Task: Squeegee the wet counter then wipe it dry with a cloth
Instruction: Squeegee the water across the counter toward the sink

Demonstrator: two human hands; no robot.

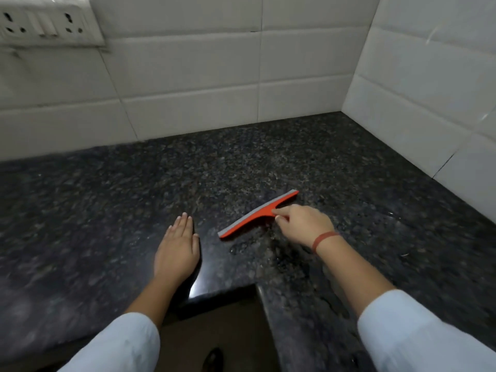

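The short handle of the squeegee [258, 214] is pinched between the curled fingers and thumb of the right hand [303, 224], on whose wrist a red band [324, 239] is worn. The tool is laid on the dark speckled counter [107, 210], right of the middle, with its grey blade strip turned toward the back wall and its red body toward the person. Whether the blade edge is pressed to the stone cannot be told. The left hand [177, 251] is laid flat on the stone near the squeegee's nearer end, fingers straight and together, with nothing held.

The step in hand is judged to be the taking up of the squeegee for its strokes. It would be done well if the handle were gripped fully rather than pinched, and the blade tilted so that only its edge is pressed down. The water, seen as a sheen and droplets just below the tool, should be drawn in straight, overlapping pulls from the tiled wall [188, 76] toward one edge. The left hand is best kept out of the blade's path. No cloth is seen.

No brand, label or writing can be read on the squeegee, nor on the socket panel [45, 22] at the upper left
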